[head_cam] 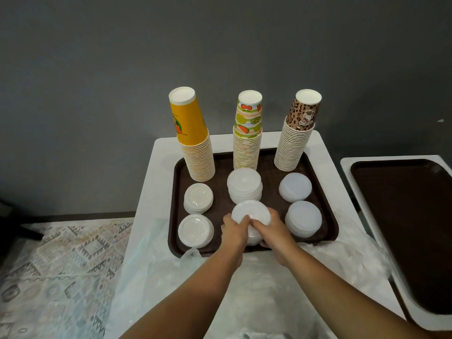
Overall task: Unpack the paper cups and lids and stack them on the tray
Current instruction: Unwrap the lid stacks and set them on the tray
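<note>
A dark brown tray (320, 192) sits on a white table. Along its far side stand three upside-down cup stacks: orange (195, 145), fruit-patterned (247, 140) and leopard-patterned (296, 143). Several stacks of white lids lie in front of them. My left hand (234, 230) and my right hand (271, 228) grip a stack of white lids (250, 214) from both sides at the tray's front middle. Behind it stands a taller lid stack (244, 187).
Two lid stacks lie at the tray's left (198, 198) (195, 230) and two at its right (295, 187) (303, 218). Crumpled clear plastic wrap (342, 260) covers the table's near side. A second brown tray (411, 228) sits at the right. A patterned rug (61, 265) is at the left.
</note>
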